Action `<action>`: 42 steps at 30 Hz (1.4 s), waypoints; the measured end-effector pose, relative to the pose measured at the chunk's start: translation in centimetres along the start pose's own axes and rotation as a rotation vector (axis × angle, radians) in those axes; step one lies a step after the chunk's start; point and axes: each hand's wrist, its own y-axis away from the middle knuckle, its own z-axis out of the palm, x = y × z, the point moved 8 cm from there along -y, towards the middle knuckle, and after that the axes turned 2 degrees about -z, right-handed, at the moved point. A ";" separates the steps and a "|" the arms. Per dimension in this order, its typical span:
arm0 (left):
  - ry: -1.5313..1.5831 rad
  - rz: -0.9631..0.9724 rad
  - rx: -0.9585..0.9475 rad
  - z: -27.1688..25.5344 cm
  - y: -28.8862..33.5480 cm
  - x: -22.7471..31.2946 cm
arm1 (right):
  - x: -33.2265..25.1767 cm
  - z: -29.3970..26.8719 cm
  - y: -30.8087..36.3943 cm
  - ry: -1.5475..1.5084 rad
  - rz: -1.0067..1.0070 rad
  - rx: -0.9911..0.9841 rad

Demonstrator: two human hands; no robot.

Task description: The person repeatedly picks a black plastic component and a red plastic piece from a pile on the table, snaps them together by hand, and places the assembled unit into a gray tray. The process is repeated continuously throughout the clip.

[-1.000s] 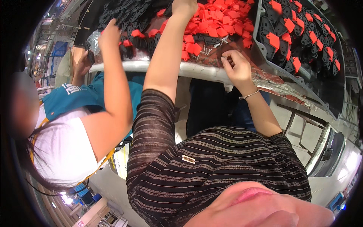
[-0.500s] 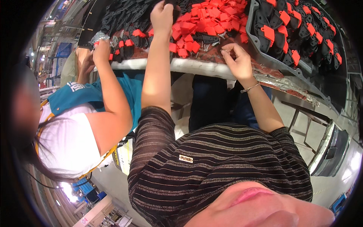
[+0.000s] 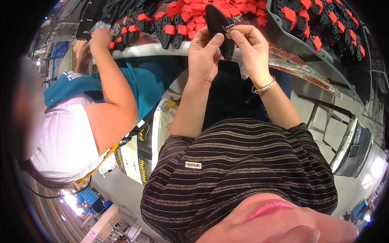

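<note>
Over the near edge of the table, my left hand (image 3: pixel 204 56) grips a long black plastic piece (image 3: pixel 216 18) with pointed, rounded ends, thumb pressed on its face. Close against it, my right hand (image 3: pixel 254 47) pinches a small metal spring (image 3: pixel 230 26) at the piece's middle; fingers partly hide where the two meet. Behind my hands lie several loose springs (image 3: pixel 237 18) and a heap of red plastic tabs (image 3: pixel 196 17). To the left, black pieces fitted with red tabs (image 3: pixel 165 32) rest side by side on the table.
At the right stands a large grey bin (image 3: pixel 302 67) filled with black pieces bearing red tabs. A co-worker sits close on my left, their hand (image 3: pixel 101 39) at the table edge near a clear plastic bag (image 3: pixel 101 25). White padding (image 3: pixel 139 52) lines the table's near edge.
My left hand has come back from the far heap with a black piece. Both hands have met near the table edge, my right now holding a spring against the piece.
</note>
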 end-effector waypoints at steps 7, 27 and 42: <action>-0.190 0.009 0.034 -1.0 1.2 0.0 | 1.5 0.2 1.0 -0.037 0.041 0.011; -0.120 0.120 0.118 -6.3 -0.4 1.1 | 1.1 2.6 -6.6 1.135 -0.340 -0.264; -0.026 0.132 0.168 -5.6 -0.5 1.2 | 3.0 1.6 -1.8 0.246 0.218 -0.405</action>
